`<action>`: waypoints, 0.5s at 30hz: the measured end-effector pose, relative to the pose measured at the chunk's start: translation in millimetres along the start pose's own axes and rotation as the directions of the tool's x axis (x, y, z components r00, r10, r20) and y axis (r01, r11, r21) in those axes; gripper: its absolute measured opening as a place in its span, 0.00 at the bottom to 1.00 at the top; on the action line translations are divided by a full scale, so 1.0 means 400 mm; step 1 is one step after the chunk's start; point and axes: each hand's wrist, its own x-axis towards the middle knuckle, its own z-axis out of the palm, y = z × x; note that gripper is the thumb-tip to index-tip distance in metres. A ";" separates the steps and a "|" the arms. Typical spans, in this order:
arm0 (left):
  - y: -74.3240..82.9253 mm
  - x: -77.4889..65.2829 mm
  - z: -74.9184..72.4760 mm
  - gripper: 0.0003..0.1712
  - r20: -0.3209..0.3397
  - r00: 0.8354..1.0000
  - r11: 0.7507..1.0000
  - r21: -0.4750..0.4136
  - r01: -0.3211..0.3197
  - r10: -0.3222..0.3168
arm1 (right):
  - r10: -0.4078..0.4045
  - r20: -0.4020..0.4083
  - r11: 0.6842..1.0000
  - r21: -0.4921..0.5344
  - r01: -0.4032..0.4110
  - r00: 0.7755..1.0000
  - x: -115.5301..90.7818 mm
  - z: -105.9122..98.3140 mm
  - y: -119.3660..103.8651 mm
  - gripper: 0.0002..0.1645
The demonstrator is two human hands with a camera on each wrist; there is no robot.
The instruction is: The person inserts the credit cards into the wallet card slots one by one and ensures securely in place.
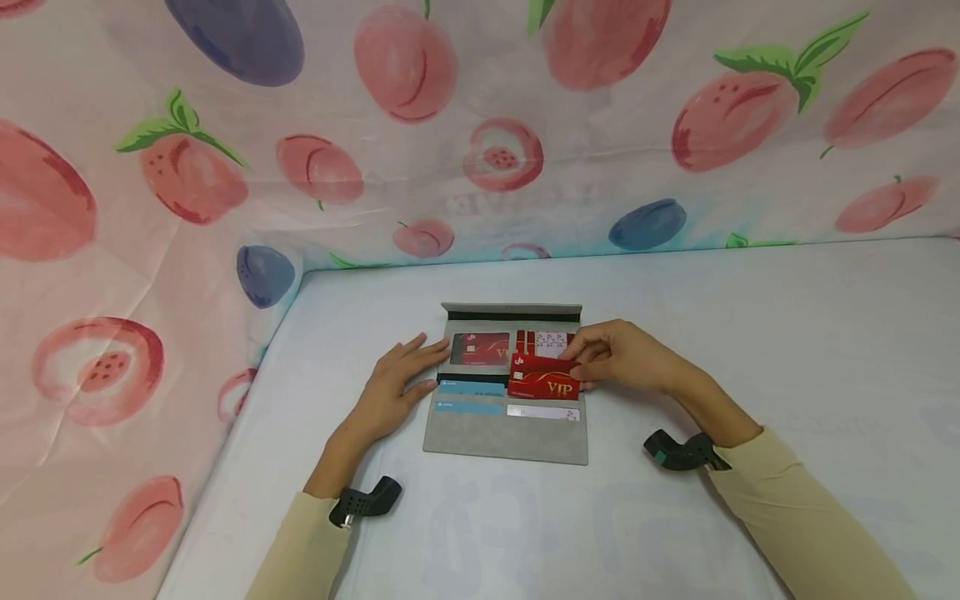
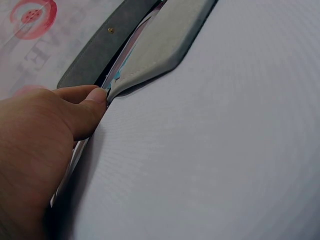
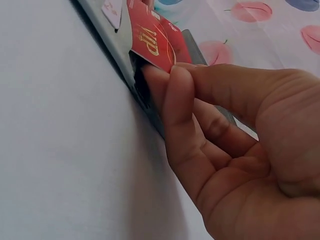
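A grey card wallet (image 1: 506, 437) lies unfolded on the white surface, its flap (image 1: 512, 308) raised at the far side. Between the thumb and fingers of my right hand (image 1: 626, 357) is a red VIP card (image 1: 543, 377), held by its right end over the wallet's right half. The right wrist view shows the same red card (image 3: 152, 37) tilted up from the wallet. My left hand (image 1: 390, 387) touches the wallet's left edge with extended fingers; in the left wrist view its thumb (image 2: 97, 97) is right at that edge.
Another red VIP card (image 1: 483, 348) sits in the upper left pocket, with a patterned pink-and-white card (image 1: 551, 343) to its right. Blue cards (image 1: 470, 407) fill the lower left slots, and a pale card (image 1: 543, 412) the lower right. Fruit-print cloth (image 1: 570, 167) hangs behind.
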 end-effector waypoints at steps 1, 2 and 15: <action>0.000 0.000 0.000 0.25 0.000 1.000 1.000 0.000 0.001 -0.001 | -0.007 0.001 1.000 -0.009 0.007 1.000 0.000 0.001 0.000 0.11; -0.001 0.000 0.000 0.25 0.001 1.000 1.000 0.001 0.000 0.000 | -0.011 0.001 1.000 -0.017 0.011 1.000 0.000 0.002 0.000 0.11; -0.005 -0.002 0.001 0.26 0.013 1.000 1.000 0.000 0.010 -0.010 | -0.017 -0.026 0.991 -0.130 0.013 1.000 -0.001 0.010 -0.007 0.09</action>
